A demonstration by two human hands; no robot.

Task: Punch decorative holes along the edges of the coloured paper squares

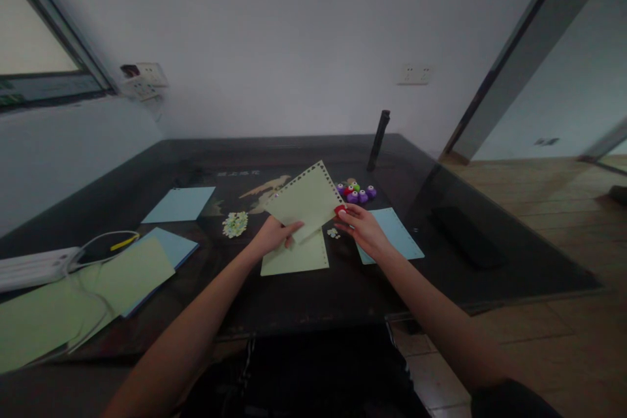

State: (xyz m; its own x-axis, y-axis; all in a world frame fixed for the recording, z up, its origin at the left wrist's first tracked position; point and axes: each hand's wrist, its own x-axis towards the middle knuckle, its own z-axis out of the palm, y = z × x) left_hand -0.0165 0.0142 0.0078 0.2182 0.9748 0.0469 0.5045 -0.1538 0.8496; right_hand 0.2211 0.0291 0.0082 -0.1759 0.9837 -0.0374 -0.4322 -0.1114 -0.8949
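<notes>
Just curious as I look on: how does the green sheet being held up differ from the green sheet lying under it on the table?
The held green sheet is lifted and tilted, gripped by the left hand, with the right hand at its edge; the flat green sheet lies on the dark table. The held one shows punched holes along two edges, the flat one along its right edge only. Both are pale green paper.

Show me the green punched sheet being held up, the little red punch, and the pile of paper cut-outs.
Pale green punched paper sheet (306,199), head view, middle of sheet.
Small red paper punch (339,209), head view, its top.
Pile of small paper cut-outs (235,224), head view, pile's centre.
</notes>
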